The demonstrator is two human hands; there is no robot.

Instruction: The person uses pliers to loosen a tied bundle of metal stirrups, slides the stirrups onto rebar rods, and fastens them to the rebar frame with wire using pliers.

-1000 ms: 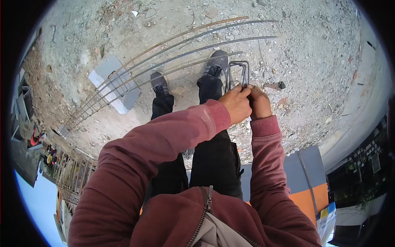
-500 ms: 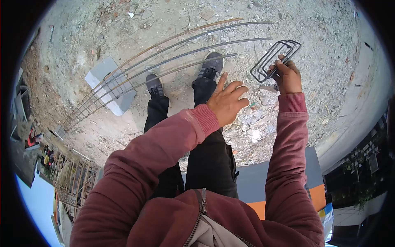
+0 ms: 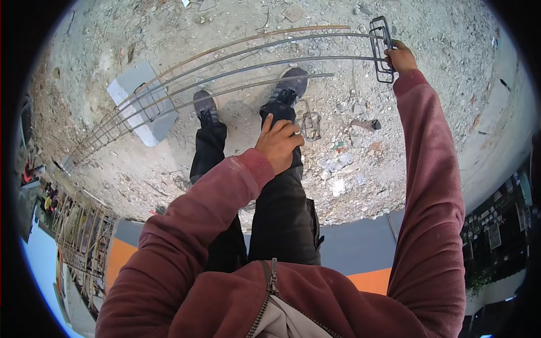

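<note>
At the upper right, my right hand (image 3: 401,58) is closed on rectangular steel stirrups (image 3: 389,38), bent from dark wire. The stirrups stand at the right ends of the long steel bars (image 3: 253,66), overlapping two of them in view; whether the bars pass through the loops is hard to tell. My left hand (image 3: 279,145) holds nothing. Its fingers are apart, over my right knee or shin; I cannot tell if it touches the trouser leg. Several bars run left past my shoes into a narrow cage of tied stirrups (image 3: 102,136).
Under the bars at left lies a grey-white board (image 3: 159,132). More bent wire loops (image 3: 311,125) rest on the gravel beside my right leg, with a dark-headed tool (image 3: 369,124) farther right. An orange and grey surface (image 3: 360,239) is behind my legs.
My right hand has moved up and forward, bringing the stirrups to the bar ends. My left hand has drawn back slightly down and left, uncovering the wire loops on the ground.
</note>
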